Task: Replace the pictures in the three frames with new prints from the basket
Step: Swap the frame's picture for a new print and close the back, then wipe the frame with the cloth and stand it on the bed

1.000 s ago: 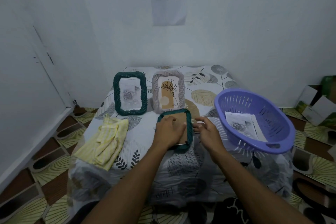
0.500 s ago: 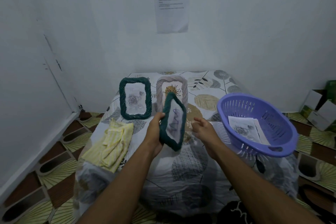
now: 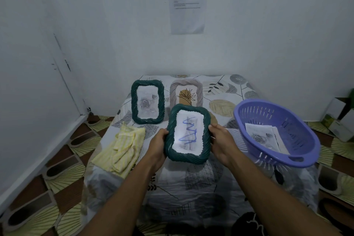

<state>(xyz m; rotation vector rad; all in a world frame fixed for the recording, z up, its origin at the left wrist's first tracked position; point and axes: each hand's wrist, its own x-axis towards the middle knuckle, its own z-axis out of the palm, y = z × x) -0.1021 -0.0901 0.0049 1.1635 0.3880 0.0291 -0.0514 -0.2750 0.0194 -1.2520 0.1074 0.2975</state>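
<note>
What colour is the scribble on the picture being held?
Blue, a zigzag scribble on white paper in the dark green frame; head view.

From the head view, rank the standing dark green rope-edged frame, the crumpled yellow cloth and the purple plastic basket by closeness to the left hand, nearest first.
Measured from the left hand:
1. Crumpled yellow cloth, on the table just left of it.
2. Standing dark green rope-edged frame, behind it towards the wall.
3. Purple plastic basket, across the table on the right.

The green frame [image 3: 188,133] between the fingers has a ropey, ribbed, slightly glossy surface, plastic maybe; the basket [image 3: 277,132] is smooth glossy plastic; the yellow cloth [image 3: 122,150] is soft and matt.
</note>
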